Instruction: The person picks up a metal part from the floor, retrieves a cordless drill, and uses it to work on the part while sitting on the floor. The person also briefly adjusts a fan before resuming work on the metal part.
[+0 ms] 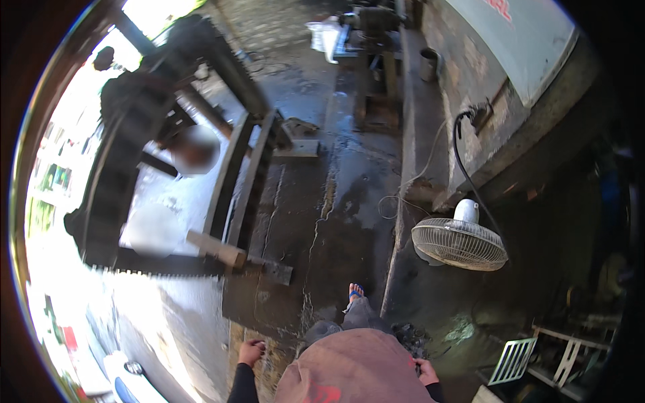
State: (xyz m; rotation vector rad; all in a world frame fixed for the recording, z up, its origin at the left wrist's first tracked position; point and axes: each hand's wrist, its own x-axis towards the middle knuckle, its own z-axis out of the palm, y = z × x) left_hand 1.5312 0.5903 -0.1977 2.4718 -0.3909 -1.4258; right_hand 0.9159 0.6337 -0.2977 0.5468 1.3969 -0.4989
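Note:
My left hand (252, 352) hangs low beside the brown shirt (356, 366), its fingers curled in loosely and nothing seen in them. On the other side of the shirt, my right hand (426, 371) is bent closed close to the shirt's edge. Its fingertips are partly hidden there, and I cannot make out what they hold, if anything. Dark sleeves cover both forearms. One foot in a blue flip-flop (356, 292) is forward on the dark, wet-looking floor (349, 235). Neither hand touches the machinery or the fan.
A large dark metal frame (238, 181) stands to the left, with a wooden block (218, 248) at its near end. A caged fan (460, 242) and black cable (463, 158) are on the right. Farther ahead sits a machine (373, 23); a metal can (428, 65) stands by the wall.

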